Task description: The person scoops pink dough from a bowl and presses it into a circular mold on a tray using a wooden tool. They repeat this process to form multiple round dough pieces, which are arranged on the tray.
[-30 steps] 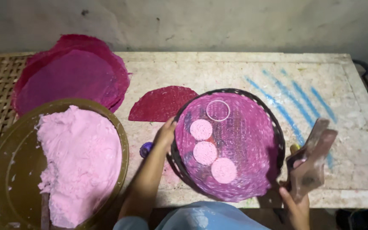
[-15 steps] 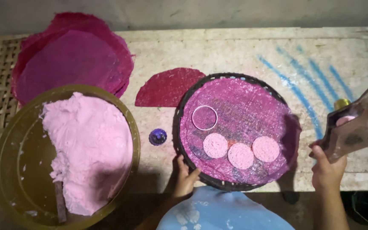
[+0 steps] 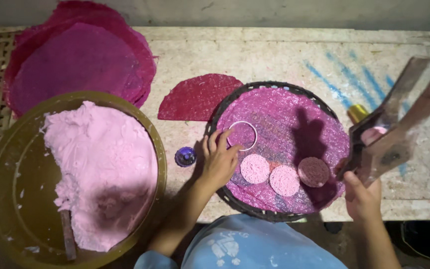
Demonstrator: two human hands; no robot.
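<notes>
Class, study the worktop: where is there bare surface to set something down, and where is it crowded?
Bare stone lies along the far edge of the table, between the stacked pink sheets and the blue streaks. It is crowded near the front: the dough basin, small purple cap, round tray and both hands.

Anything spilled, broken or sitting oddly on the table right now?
Nothing looks spilled or broken. One oddity: a dark red sheet beside the round tray is only a part-circle, unlike the full round sheets stacked at the back. The three pink discs lie flat.
</notes>
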